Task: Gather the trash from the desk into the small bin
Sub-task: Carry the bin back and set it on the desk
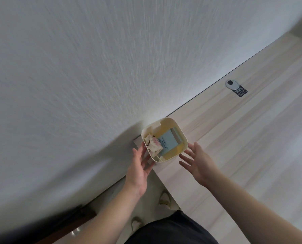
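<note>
A small cream bin [182,136] stands at the left corner of the light wooden desk [243,138], close to the wall. Inside it lie a blue paper packet [168,140], crumpled white tissue with pink marks [153,144] and thin wooden sticks [158,157]. My left hand [139,169] is at the bin's left side, fingers spread and touching or nearly touching its wall. My right hand [197,160] is spread open just right of the bin, a little apart from it, holding nothing.
A textured white wall [94,67] runs along the desk's far edge. A round cable grommet [231,84] with a black sticker [241,91] sits further along the desk. Below the desk edge the floor shows my feet in slippers [165,199]; a dark wooden piece [72,221] is at lower left.
</note>
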